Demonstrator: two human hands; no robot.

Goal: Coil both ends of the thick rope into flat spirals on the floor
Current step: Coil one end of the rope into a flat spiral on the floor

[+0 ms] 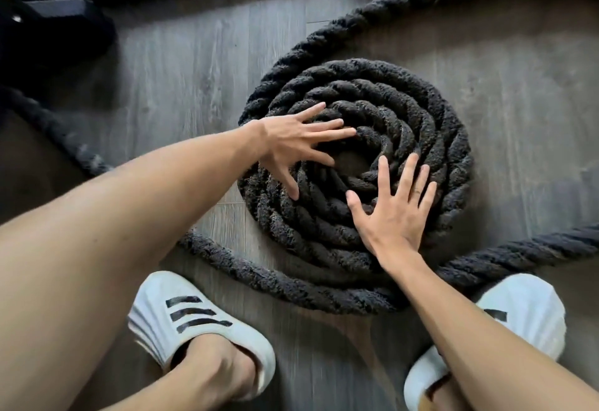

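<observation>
Thick rope (421,125) spiralled flat — left hand (288,141), right hand (395,213) spread on top

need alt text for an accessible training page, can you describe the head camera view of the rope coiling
Seen from above, a person's left hand and right hand press, fingers spread, on a flat spiral of thick dark rope on a grey wood floor. More loose rope curves around it, and white striped slippers show below.

Bare arms (129,216); white slip-on left shoe (207,329) and right shoe (525,300) with black stripes.
</observation>
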